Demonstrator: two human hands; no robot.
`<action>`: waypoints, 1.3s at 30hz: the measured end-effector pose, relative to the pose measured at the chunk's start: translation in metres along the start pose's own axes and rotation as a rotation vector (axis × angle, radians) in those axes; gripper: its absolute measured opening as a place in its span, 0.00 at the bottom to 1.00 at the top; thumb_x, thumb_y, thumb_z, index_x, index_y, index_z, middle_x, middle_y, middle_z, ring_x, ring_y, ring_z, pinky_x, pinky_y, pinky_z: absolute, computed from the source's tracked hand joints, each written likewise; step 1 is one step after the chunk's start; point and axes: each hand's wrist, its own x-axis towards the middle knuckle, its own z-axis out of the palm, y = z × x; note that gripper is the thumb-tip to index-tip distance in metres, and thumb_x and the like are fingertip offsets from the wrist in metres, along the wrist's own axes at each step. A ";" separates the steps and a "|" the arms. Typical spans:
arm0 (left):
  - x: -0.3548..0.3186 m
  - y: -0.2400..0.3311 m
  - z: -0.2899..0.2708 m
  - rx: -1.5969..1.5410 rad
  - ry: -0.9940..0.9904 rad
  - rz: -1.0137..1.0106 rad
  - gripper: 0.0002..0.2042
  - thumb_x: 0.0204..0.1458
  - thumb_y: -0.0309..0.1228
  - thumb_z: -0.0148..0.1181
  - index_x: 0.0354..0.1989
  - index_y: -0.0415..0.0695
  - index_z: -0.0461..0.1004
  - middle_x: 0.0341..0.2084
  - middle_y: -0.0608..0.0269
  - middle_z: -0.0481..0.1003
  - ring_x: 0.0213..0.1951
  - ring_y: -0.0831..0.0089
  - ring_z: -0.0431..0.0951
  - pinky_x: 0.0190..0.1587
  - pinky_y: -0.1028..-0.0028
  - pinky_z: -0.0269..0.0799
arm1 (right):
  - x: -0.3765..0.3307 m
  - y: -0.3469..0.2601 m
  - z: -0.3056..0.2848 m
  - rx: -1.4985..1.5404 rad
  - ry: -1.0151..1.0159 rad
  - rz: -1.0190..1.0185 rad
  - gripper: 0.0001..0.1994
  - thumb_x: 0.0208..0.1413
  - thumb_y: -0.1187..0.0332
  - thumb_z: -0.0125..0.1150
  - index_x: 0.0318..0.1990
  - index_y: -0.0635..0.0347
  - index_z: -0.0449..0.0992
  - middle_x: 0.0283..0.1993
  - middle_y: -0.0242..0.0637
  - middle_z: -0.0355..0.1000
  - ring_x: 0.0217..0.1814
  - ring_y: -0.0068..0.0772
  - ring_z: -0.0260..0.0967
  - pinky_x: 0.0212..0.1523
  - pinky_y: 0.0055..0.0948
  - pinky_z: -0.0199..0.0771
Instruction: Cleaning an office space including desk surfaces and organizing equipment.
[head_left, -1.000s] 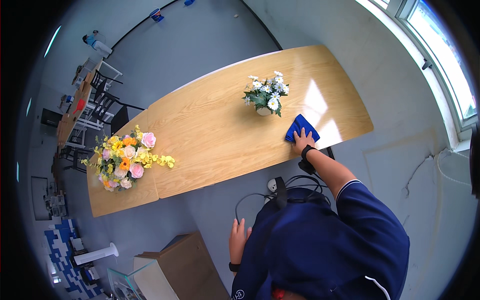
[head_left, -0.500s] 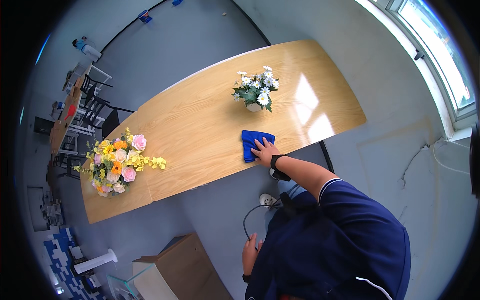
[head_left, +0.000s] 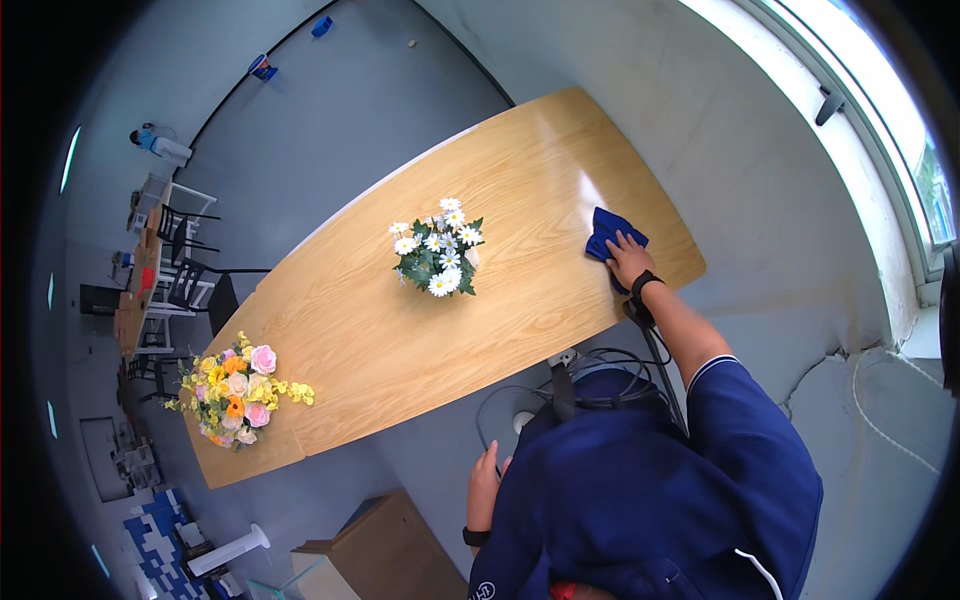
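Note:
My right hand (head_left: 628, 262) presses on a crumpled dark blue cloth (head_left: 604, 232) near the right end of the pale wooden table (head_left: 350, 350). Its fingers lie over the cloth, and a fold of it shows beneath the palm. Down by my body, beside the table's near edge, is my left hand (head_left: 486, 485). A thin dark cable (head_left: 480, 425) runs into it between thumb and fingers, which are loosely closed around it. White daisies (head_left: 440, 250) with green leaves stand near the middle of the table, left of the cloth; their pot is mostly hidden.
A yellow, orange and pink flower arrangement (head_left: 235, 390) sits at the table's left end. Looped black cables (head_left: 620, 365) hang near the table's front edge. A brown cabinet (head_left: 390, 550) stands below left. Wall and window (head_left: 850, 110) lie to the right; black chairs (head_left: 190, 285) are far left.
My right hand and the cloth have moved right along the table, and the cloth is more crumpled. My view has shifted right. The left hand stays low beside the cable.

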 end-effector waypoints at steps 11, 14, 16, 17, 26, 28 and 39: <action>-0.006 0.037 0.041 -0.023 0.220 -0.227 0.20 0.52 0.36 0.45 0.48 0.33 0.60 0.45 0.44 0.63 0.48 0.53 0.64 0.48 0.67 0.60 | 0.128 -0.024 -0.042 0.010 -0.159 0.190 0.23 0.52 0.57 0.39 0.58 0.32 0.50 0.65 0.29 0.34 0.65 0.50 0.30 0.60 0.50 0.37; -0.008 0.038 0.048 -0.100 0.166 -0.415 0.20 0.53 0.36 0.44 0.49 0.34 0.59 0.47 0.45 0.62 0.50 0.55 0.63 0.50 0.68 0.59 | 0.136 -0.101 -0.025 -0.018 -0.143 -0.103 0.22 0.51 0.54 0.42 0.56 0.32 0.55 0.65 0.34 0.36 0.65 0.53 0.31 0.59 0.53 0.36; -0.009 0.030 0.055 -0.120 0.056 -0.554 0.21 0.53 0.38 0.43 0.50 0.36 0.58 0.47 0.45 0.61 0.50 0.56 0.62 0.51 0.68 0.57 | 0.117 -0.151 -0.019 -0.023 -0.197 -0.316 0.21 0.51 0.55 0.43 0.55 0.34 0.57 0.65 0.34 0.37 0.65 0.53 0.30 0.59 0.52 0.34; -0.011 0.032 0.056 -0.120 0.054 -0.559 0.21 0.53 0.38 0.43 0.50 0.36 0.58 0.47 0.45 0.61 0.50 0.56 0.62 0.51 0.68 0.57 | 0.107 -0.169 -0.010 -0.033 -0.215 -0.414 0.21 0.50 0.55 0.43 0.55 0.34 0.58 0.65 0.34 0.37 0.65 0.52 0.29 0.60 0.51 0.33; 0.012 0.064 0.052 -0.061 0.068 -0.394 0.22 0.52 0.39 0.43 0.50 0.36 0.58 0.46 0.45 0.62 0.50 0.55 0.62 0.50 0.68 0.58 | 0.079 -0.092 -0.002 -0.019 -0.053 -0.558 0.21 0.50 0.62 0.45 0.54 0.48 0.59 0.62 0.34 0.45 0.64 0.38 0.40 0.60 0.37 0.45; 0.022 0.069 0.048 -0.082 0.041 -0.407 0.22 0.52 0.40 0.44 0.50 0.36 0.58 0.46 0.44 0.62 0.48 0.53 0.63 0.49 0.68 0.59 | 0.087 -0.033 -0.015 -0.023 0.017 -0.384 0.21 0.51 0.63 0.44 0.54 0.50 0.59 0.62 0.37 0.45 0.63 0.42 0.42 0.59 0.38 0.47; 0.060 0.069 0.042 0.013 0.033 -0.110 0.22 0.52 0.38 0.45 0.50 0.33 0.58 0.46 0.41 0.62 0.48 0.51 0.62 0.48 0.66 0.59 | 0.057 0.103 -0.034 0.015 -0.015 0.016 0.23 0.50 0.68 0.45 0.56 0.55 0.55 0.62 0.45 0.43 0.62 0.46 0.42 0.59 0.36 0.48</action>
